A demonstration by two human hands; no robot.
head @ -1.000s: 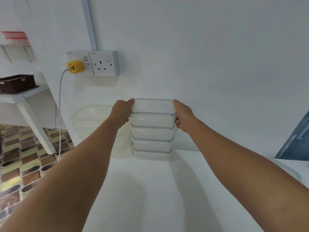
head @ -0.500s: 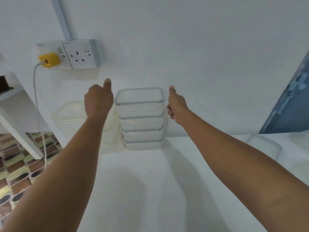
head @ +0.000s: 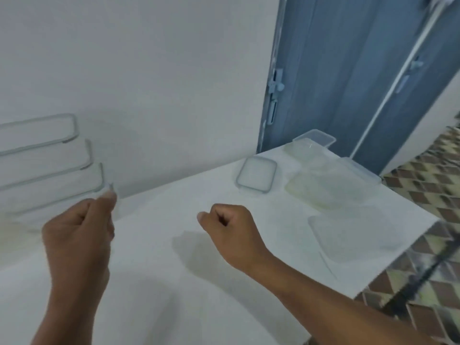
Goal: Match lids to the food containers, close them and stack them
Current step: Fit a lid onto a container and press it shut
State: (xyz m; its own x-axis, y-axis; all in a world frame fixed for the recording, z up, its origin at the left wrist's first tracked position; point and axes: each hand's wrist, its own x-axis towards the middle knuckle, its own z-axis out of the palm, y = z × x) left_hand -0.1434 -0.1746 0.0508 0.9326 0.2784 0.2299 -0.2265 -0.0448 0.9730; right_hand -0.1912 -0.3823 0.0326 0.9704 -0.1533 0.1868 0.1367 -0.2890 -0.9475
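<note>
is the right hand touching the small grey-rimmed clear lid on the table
Apart. The head view shows bare white table between the right hand and the small grey-rimmed clear lid.

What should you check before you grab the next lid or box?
1. Left hand free: ok, curled loosely, holds nothing.
2. Right hand free: ok, closed fist, nothing in it.
3. Finished stack clear of the hands: ok, it stands at the wall to the left.
4. Small grey-rimmed lid reachable: ok, lies flat ahead of the right hand.
5. Which larger lids and boxes belong together: cannot tell, too blurred.
6. Table space to work: ok, bare between the hands.
</note>
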